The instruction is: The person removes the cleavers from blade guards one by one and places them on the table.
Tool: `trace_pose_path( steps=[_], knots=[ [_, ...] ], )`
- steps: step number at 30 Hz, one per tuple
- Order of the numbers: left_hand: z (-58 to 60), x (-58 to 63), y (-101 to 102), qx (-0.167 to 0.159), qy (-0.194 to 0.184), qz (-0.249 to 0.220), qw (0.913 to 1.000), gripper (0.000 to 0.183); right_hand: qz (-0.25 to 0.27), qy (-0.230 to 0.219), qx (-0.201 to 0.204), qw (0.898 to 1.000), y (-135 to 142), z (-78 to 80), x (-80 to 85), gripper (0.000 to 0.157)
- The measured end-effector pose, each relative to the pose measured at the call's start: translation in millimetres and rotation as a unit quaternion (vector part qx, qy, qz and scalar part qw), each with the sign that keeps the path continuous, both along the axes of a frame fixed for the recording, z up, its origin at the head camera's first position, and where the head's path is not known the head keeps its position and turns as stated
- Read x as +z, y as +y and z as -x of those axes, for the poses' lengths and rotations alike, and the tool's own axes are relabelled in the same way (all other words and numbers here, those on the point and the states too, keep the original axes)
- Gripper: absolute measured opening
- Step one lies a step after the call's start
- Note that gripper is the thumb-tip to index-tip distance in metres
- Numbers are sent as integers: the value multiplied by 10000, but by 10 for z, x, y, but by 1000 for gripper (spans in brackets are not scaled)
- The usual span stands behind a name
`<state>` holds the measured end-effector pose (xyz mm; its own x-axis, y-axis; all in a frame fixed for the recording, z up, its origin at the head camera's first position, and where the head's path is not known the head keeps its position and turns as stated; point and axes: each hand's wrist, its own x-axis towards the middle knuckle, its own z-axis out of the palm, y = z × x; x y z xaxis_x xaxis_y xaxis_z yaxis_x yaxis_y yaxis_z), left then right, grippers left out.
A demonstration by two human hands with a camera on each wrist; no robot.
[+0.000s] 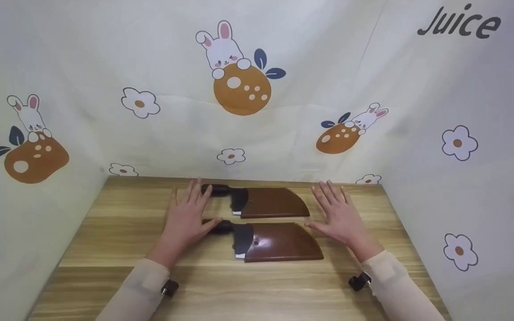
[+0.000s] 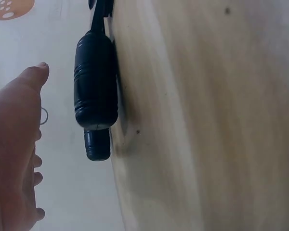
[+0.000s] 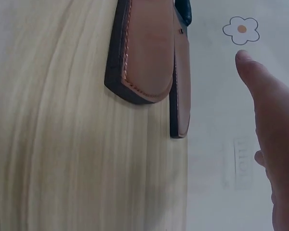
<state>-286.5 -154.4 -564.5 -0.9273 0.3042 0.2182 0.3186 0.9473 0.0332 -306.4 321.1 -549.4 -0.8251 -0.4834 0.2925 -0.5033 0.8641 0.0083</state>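
Two cleavers in brown leather sheaths lie one behind the other on the wooden table, black handles to the left. The far cleaver [image 1: 277, 202] sits near the table's back edge; the near cleaver [image 1: 283, 242] shows a shiny sheath with a snap. My left hand [image 1: 190, 218] spreads its fingers over the handle ends, overlapping them in the head view. In the left wrist view the near handle [image 2: 94, 79] hangs clear of my thumb [image 2: 26, 86]. My right hand [image 1: 339, 218], fingers straight, is beside the sheath tips, apart from the stitched sheath [image 3: 147, 53] in the right wrist view.
The wooden tabletop [image 1: 150, 294] ends at a pale cloth backdrop [image 1: 167, 138] printed with rabbits, oranges and flowers, which rises behind and at both sides. A small black device [image 1: 170, 287] is at the left wrist, another [image 1: 358, 281] at the right.
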Motion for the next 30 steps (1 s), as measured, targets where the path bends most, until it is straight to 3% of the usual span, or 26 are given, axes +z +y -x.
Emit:
trace_pose_path(
  steps=[8,14,23,30],
  knots=[
    [-67,-68,83,-379,-91,-482,9981,98,191,84,381,9991,-92,-81,-52,109],
    [-119,-100,123,-527,-515,-895,9933,95,376,-443,558,9968,-211,-181,-128,110],
    [-43,-124,181,-959,-584,-1244,9859,78,701,-1041,749,9893,-377,-306,-208,108],
    [3,-142,221,-1329,-847,-1510,9759,67,656,-1090,1058,9862,-490,-352,-286,105]
  ],
)
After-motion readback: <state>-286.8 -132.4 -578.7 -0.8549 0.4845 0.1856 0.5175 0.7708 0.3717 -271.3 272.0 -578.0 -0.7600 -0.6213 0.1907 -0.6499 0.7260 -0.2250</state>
